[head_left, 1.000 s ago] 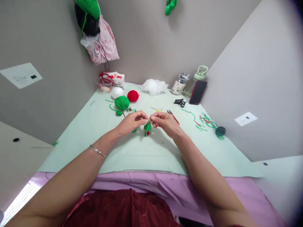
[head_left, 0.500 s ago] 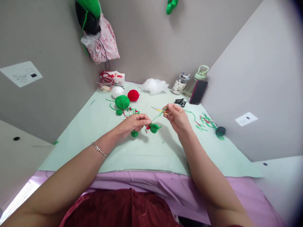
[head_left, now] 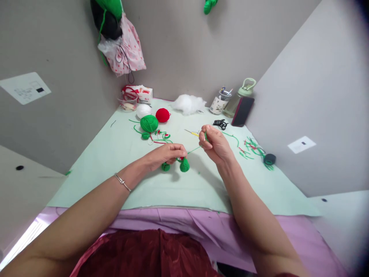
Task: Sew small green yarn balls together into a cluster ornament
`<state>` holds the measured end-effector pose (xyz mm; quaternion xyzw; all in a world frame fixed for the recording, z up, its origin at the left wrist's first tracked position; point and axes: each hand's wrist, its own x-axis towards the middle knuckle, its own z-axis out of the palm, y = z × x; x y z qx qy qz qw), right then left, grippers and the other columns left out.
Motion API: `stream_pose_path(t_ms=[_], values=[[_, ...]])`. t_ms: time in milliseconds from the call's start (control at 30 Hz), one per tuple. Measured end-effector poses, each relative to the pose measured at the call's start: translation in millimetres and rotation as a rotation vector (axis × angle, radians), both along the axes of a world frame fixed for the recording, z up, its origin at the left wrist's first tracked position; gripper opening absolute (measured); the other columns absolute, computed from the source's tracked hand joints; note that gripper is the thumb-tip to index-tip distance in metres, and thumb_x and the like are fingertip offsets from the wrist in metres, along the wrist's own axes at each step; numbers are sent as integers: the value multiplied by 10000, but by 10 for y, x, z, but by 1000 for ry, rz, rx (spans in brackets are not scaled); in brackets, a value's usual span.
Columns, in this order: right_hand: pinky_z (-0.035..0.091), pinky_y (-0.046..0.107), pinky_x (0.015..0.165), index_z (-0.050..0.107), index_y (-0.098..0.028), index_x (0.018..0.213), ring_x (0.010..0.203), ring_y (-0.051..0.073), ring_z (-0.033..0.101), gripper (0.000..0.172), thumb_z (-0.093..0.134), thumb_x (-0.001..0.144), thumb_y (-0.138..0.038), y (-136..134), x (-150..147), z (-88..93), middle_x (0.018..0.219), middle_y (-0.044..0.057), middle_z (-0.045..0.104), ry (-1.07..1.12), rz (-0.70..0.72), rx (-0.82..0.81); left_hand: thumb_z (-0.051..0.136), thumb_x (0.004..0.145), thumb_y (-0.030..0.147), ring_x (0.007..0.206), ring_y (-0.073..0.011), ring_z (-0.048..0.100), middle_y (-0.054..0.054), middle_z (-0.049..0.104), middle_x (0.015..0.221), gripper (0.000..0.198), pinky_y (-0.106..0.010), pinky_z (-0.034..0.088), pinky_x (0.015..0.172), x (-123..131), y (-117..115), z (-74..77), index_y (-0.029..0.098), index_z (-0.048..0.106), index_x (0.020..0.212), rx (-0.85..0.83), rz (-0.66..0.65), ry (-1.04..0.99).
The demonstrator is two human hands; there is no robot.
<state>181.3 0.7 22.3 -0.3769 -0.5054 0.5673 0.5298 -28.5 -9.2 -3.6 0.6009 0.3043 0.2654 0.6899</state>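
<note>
My left hand [head_left: 172, 152] pinches a small crocheted piece with red and white bits at the fingertips. From it hang two small green crocheted balls, one green ball [head_left: 185, 165] below the fingertips and another green ball [head_left: 165, 166] under the palm. A green yarn strand [head_left: 193, 149] runs taut from the piece up to my right hand [head_left: 212, 140], whose fingers are closed around the strand. Just left of the right hand, a yellow-handled crochet hook [head_left: 195, 134] lies on the table, its handle end hidden by the fingers.
Green [head_left: 149, 123], red [head_left: 163, 115] and white [head_left: 143, 111] yarn balls sit at back left. White stuffing [head_left: 188, 104], a pen cup [head_left: 220, 103], a bottle [head_left: 233, 104], a phone [head_left: 243, 111] and a black claw clip [head_left: 220, 124] are behind. Yarn scraps [head_left: 250, 148] and black tape [head_left: 270, 159] lie right.
My left hand has moved slightly right and down, and the green ball under its fingertips hangs lower. The right hand has curled further, with the strand now lower between the hands.
</note>
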Motion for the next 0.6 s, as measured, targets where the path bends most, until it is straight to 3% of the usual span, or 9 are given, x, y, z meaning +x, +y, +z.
stream_pose_path(t_ms=[67,233,400,600], values=[[202,235,419,523,-217,784,432,34,223,450,798,706,-564,15,18,7,722,-49,571,2,-33,6,688,814,463,555,-79,327,-2,541,726,294,-233,235,486,-22,1,16,173,638,831,12,-3,-27],[167,227,411,555,-218,775,439,47,223,419,824,679,-525,28,19,21,611,-78,458,26,-50,-9,757,771,410,602,-88,450,-6,603,800,334,-222,325,527,-89,6,78,194,646,1000,13,-15,-54],[176,230,412,632,-217,843,430,27,210,362,860,642,-412,-11,-8,41,750,-38,656,29,-56,-33,702,827,462,630,-102,534,-38,679,861,348,-231,346,552,-75,25,76,195,609,1031,-5,118,-116],[253,238,432,720,-219,959,466,45,330,338,842,668,-340,-67,-49,46,823,9,725,-66,-51,38,740,797,410,613,-81,490,5,630,793,278,-223,358,572,-50,77,42,183,656,934,91,295,-147]])
